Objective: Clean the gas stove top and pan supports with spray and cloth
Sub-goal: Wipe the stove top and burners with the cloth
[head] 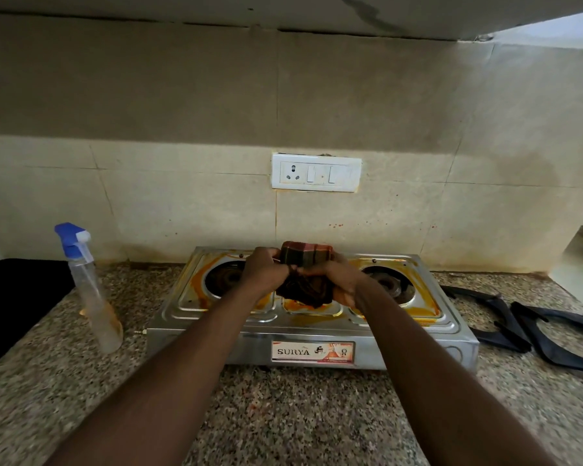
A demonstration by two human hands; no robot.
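Left hand [265, 269] and right hand [334, 275]: fingers [276, 260] curled, pinching the bunched cloth [305, 264] over the stove [199, 344], frame centre. Best to fold it into a flat pad, then wipe the orange stains with firm strokes. Pan supports [504, 336] lie off the stove at lower right, on the counter [283, 415].

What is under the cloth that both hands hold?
Below the cloth lies the middle recess of the stove top, orange-stained at its front edge. Its rear part is hidden by the cloth.
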